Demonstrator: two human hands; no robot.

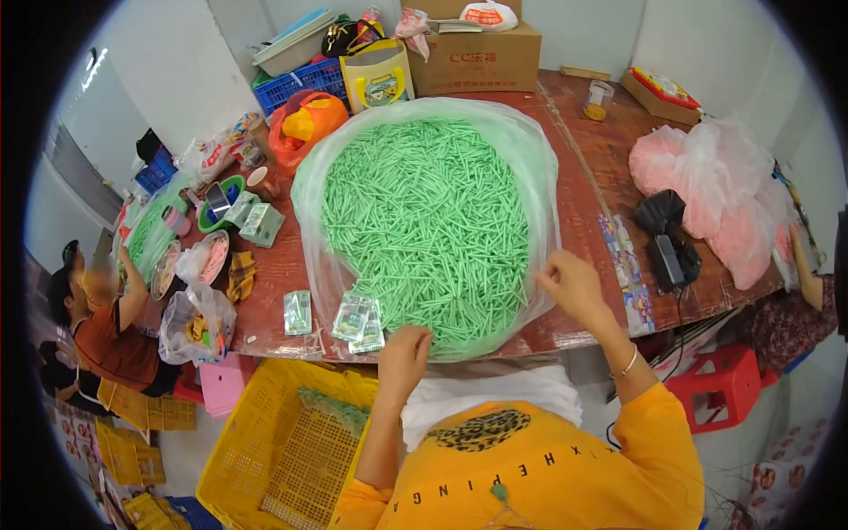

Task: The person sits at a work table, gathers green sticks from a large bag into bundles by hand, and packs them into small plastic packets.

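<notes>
A large clear plastic bag [305,203] lies open on the table, heaped with short light-green sticks [424,230]. At its near edge my left hand [405,355] is closed with the fingers curled; what they hold, if anything, is hidden. Just left of that hand lie small green-and-white printed packets [357,320], overlapping one another. One more packet [298,313] sits apart, further left. My right hand [572,284] is by the bag's right rim, its fingers bent together. Whether it pinches anything is too small to tell.
Below the table edge stands a yellow plastic crate [238,424] with green packets inside. A strip of colourful packets [624,274], a black device [670,258] and bags of pink pieces [707,190] are to the right. Co-workers sit at left [115,340] and right [799,322].
</notes>
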